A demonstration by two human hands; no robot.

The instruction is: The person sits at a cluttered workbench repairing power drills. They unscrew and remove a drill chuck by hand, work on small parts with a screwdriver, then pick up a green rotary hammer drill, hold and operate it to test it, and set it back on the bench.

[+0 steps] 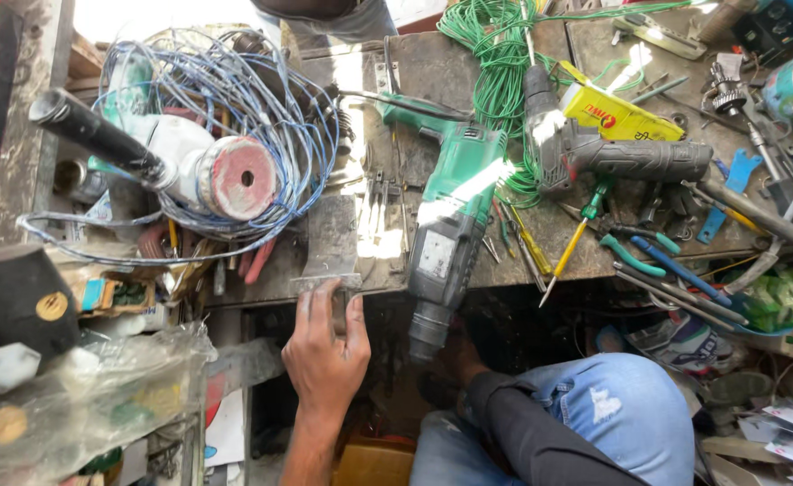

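Denim-clad knee (626, 409) low in frame, left hand (326, 346) grips a flat metal plate (331, 247) at the desk (432, 76) edge, steadying it beside a green hammer drill (450, 225); the right hand is hidden beneath the desk, its state unclear.

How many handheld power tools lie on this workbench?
3: a white angle grinder at left inside blue wire, a green drill at centre, a grey drill to its right. Clutter may hide others.
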